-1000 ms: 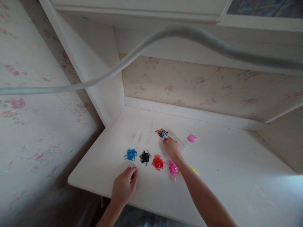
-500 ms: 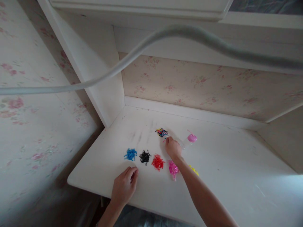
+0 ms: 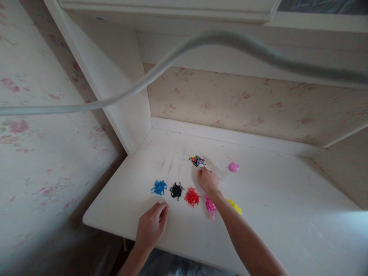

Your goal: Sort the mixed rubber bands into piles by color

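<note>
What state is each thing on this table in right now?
left hand, resting on the table, fingers loosely curled, nothing seen in it.
right hand, fingertips down beside the mixed pile; grip unclear.
mixed pile, unsorted, colours tangled.
blue pile, one colour, separate.
black pile, one colour, separate.
red pile, one colour, separate.
pink pile, partly hidden.
yellow pile, partly hidden.

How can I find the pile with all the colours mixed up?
Look at the white desk under the flowery wall. Behind the row of one-colour piles, just past the right hand, sits a small heap. It alone mixes many colours.
</note>
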`<state>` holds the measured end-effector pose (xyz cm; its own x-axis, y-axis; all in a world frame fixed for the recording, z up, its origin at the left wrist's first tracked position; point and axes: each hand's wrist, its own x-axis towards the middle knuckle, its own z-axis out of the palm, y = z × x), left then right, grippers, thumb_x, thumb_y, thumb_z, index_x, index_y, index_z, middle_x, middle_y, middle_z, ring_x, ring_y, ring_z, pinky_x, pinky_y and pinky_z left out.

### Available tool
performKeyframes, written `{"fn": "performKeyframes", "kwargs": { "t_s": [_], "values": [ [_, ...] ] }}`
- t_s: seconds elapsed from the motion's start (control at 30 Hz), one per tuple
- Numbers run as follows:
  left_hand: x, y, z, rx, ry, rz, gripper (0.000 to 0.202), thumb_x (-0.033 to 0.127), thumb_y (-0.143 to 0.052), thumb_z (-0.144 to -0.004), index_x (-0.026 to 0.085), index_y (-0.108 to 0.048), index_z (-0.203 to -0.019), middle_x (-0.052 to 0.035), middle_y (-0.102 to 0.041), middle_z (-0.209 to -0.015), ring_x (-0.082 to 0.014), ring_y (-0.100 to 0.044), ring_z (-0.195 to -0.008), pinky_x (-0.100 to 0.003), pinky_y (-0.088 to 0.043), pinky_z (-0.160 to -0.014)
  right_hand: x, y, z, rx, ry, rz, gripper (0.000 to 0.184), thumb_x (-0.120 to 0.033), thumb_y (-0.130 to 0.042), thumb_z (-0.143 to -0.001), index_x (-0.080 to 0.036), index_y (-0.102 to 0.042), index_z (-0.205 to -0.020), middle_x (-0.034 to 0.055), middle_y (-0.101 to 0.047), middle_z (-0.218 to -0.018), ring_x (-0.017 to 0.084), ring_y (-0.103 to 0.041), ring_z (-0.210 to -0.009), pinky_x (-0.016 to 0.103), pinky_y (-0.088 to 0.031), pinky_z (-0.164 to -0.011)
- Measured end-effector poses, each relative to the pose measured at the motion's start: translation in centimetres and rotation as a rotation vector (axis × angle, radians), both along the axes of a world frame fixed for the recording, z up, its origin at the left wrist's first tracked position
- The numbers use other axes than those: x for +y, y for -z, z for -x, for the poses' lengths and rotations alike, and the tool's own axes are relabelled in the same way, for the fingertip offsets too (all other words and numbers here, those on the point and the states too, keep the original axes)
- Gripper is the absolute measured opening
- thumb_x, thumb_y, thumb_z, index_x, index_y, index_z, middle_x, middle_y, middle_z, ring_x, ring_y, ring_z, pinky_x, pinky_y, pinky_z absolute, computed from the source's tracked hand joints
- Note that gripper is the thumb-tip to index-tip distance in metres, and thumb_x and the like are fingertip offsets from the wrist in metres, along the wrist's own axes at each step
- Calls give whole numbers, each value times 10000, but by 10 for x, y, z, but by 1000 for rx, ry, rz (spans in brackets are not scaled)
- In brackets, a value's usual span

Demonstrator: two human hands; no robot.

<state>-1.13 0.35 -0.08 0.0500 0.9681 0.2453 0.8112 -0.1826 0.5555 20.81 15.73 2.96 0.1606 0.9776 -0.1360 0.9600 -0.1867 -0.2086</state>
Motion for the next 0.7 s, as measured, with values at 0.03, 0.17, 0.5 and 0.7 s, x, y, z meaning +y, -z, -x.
{"fn": "performKeyframes", "kwargs": {
  "t_s": [0.03, 0.17, 0.5, 0.7],
  "values": [
    [0, 0, 0, 0, 1, 0, 196, 283, -408, -916, 230, -597, -916, 3, -628, -745, -113, -592, -639, -211, -438, -616, 0, -1, 0, 3, -1, -3, 382, -359, -334, -933, -169, -642, -1054, 144, -693, -946, 241, -660, -883, 303, -454, -725],
    [0, 1, 1, 1, 5, 6, 191, 289, -414, -916, 228, -594, -921, 5, -625, -742, -111, -590, -639, -209, -437, -617, -8, -8, -8, 37, -27, -21, 381, -384, -337, -940, -212, -656, -1059, 118, -703, -948, 223, -661, -885, 280, -440, -722],
    [1, 3, 0, 53, 17, 20, 219, 323, -397, -929, 233, -597, -930, 3, -631, -747, -107, -596, -645, -198, -428, -601, -91, -27, -54, 270, -46, -156, 370, -450, -351, -930, -264, -665, -993, 4, -716, -760, 154, -661, -690, 211, -388, -605],
    [1, 2, -2, 69, 14, 20, 215, 325, -402, -928, 236, -598, -933, 6, -642, -766, -104, -603, -640, -198, -428, -599, -122, -15, -60, 164, -64, -112, 352, -409, -357, -928, -275, -681, -960, 19, -729, -829, 165, -673, -745, 212, -380, -600]
  ]
}}
